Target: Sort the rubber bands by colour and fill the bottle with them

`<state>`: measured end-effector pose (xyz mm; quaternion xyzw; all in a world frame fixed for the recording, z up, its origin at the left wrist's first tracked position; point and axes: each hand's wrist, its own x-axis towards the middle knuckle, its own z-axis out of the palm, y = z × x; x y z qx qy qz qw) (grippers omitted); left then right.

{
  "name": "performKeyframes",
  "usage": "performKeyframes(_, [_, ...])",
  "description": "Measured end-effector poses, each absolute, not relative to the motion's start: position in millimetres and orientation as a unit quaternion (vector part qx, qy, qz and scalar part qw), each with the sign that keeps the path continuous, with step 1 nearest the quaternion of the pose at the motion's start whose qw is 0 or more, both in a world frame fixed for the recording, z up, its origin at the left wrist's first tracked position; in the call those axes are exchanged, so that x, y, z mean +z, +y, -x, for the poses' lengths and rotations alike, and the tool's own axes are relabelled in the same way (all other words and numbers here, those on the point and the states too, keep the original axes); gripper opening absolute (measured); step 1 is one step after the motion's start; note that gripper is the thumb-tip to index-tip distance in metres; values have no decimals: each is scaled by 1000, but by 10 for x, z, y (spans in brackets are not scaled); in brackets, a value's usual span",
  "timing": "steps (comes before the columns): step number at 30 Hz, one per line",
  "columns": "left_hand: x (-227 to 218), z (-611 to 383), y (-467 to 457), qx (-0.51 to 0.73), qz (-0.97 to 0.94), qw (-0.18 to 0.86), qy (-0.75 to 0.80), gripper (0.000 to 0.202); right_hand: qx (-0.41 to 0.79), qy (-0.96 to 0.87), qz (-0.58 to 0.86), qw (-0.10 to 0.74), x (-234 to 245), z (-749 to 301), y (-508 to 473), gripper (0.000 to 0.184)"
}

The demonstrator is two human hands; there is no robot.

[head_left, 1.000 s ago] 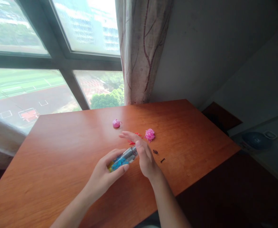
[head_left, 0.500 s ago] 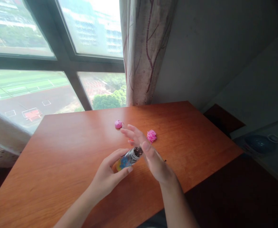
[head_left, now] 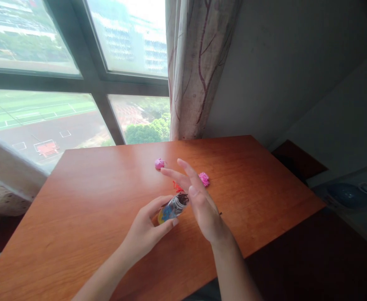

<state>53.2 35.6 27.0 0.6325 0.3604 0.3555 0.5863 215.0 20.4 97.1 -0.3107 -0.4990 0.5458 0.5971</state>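
My left hand [head_left: 142,228] is wrapped around a small clear jar [head_left: 170,209], tilted so its mouth points up and to the right. Blue and yellow show through the jar's side, and dark thin loops, which look like small rubber bands [head_left: 182,198], bunch at its open mouth. Just right of that mouth is my right hand [head_left: 204,211], its fingers stretched out and apart; whether it touches the dark loops I cannot tell. Beyond the jar lies a little heap of red bands [head_left: 177,186], partly behind my right fingers. A pink heap of bands [head_left: 204,179] sits to its right.
A small purple-pink item [head_left: 159,164] with a thin loop lies farther back on the brown wooden table [head_left: 92,200]. A tiny dark bit [head_left: 220,213] is beside my right wrist. Behind the table are a window and a patterned curtain [head_left: 191,83].
My right hand's fingers have lifted and spread a little, uncovering more of the red heap. The jar stays in my left hand. The whole view has shifted slightly.
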Motion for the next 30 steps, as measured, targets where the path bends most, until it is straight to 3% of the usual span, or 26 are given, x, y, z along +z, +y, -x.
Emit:
performKeyframes(4, [258, -534, 355, 363, -619, 600, 355, 39, 558, -463, 279, 629, 897, -2149, 247, 46])
performKeyframes(9, [220, -483, 390, 375, -610, 591, 371, 41, 480, -468, 374, 641, 766, -2450, 274, 28])
performKeyframes(12, [249, -409, 445, 392, -600, 581, 385, 42, 375, -522, 521, 562, 631, -2869, 245, 19])
performKeyframes(16, [343, -290, 531, 421, -572, 566, 418, 40, 253, -650, 631, 340, 459, -3336, 145, 20])
performKeyframes(18, [377, -241, 563, 438, -554, 555, 439, 41, 223, -681, 643, 270, 398, -3359, 90, 21])
performKeyframes(24, [385, -191, 606, 475, -530, 526, 465, 50, 205, -703, 647, 210, 249, -2589, 94, 3])
performKeyframes(28, [375, -205, 605, 469, -535, 519, 473, 52, 166, -692, 684, 162, 198, -2027, 251, 21])
performKeyframes(30, [367, -209, 603, 465, -541, 515, 474, 51, 149, -687, 696, 144, 186, -1863, 324, 18])
